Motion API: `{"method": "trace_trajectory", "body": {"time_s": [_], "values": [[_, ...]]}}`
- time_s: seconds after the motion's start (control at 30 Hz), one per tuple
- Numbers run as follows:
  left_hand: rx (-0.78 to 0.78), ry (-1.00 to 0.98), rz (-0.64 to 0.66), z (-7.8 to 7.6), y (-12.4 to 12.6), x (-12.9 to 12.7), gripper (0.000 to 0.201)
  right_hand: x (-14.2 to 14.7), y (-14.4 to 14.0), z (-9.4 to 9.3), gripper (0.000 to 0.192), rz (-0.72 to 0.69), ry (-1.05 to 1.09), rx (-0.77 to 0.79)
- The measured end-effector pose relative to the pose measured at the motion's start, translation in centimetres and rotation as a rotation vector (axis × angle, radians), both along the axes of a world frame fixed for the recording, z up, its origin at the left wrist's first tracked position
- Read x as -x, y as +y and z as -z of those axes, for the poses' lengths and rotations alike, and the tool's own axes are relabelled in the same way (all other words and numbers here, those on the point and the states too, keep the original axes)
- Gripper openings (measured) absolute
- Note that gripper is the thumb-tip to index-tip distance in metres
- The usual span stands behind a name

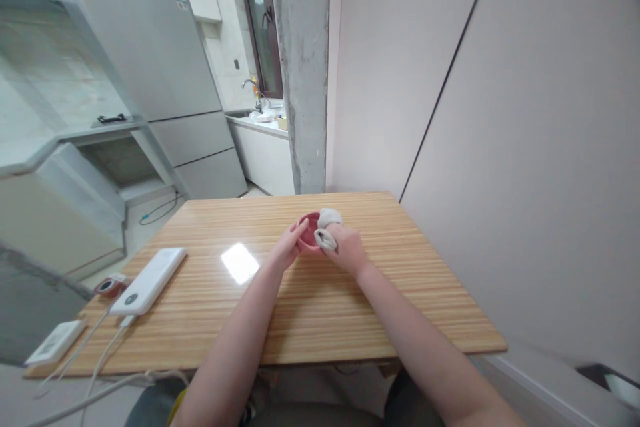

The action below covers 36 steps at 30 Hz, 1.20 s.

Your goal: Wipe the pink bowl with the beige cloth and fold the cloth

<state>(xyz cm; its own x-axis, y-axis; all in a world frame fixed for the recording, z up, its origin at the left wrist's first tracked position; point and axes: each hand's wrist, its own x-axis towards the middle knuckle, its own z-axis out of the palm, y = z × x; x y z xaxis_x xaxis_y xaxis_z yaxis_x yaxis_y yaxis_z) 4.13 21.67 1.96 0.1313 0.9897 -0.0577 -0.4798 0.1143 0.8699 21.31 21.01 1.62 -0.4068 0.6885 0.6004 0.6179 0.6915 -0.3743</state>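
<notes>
A small pink bowl [309,232] is held near the far side of the wooden table, its opening turned toward me. My left hand [290,245] grips its left rim, with the thumb over the edge. In my right hand [346,247] is a bunched light grey cloth [329,218], pressed at the bowl's right side. Part of the cloth loops out beside the fingers. The cloth and my right hand hide the bowl's right rim. Whether the bowl's underside touches the table, I cannot tell.
On the wooden table [400,313], a white power bank [150,280] with cables lies at the left. Near it are a small reddish-brown object [111,285] and a white box-like item [56,341]. A pale wall [475,147] runs along the right; a concrete pillar [303,73] stands beyond.
</notes>
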Motion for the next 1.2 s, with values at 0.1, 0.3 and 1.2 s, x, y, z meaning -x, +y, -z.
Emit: {"method": "trace_trajectory", "body": {"time_s": [0.1, 0.3, 1.2], "values": [[0.063, 0.054, -0.092, 0.7, 0.4, 0.2, 0.036, 1.3, -0.7, 0.0, 0.017, -0.02, -0.022, 0.078], [-0.027, 0.088, -0.597, 1.2, 0.6, 0.1, 0.029, 5.2, -2.0, 1.4, 0.044, -0.262, 0.154, 0.196], [0.153, -0.176, 0.018, -0.5, -0.8, -1.5, 0.045, 3.6, 1.1, 2.2, 0.049, 0.019, 1.188, 0.486]]}}
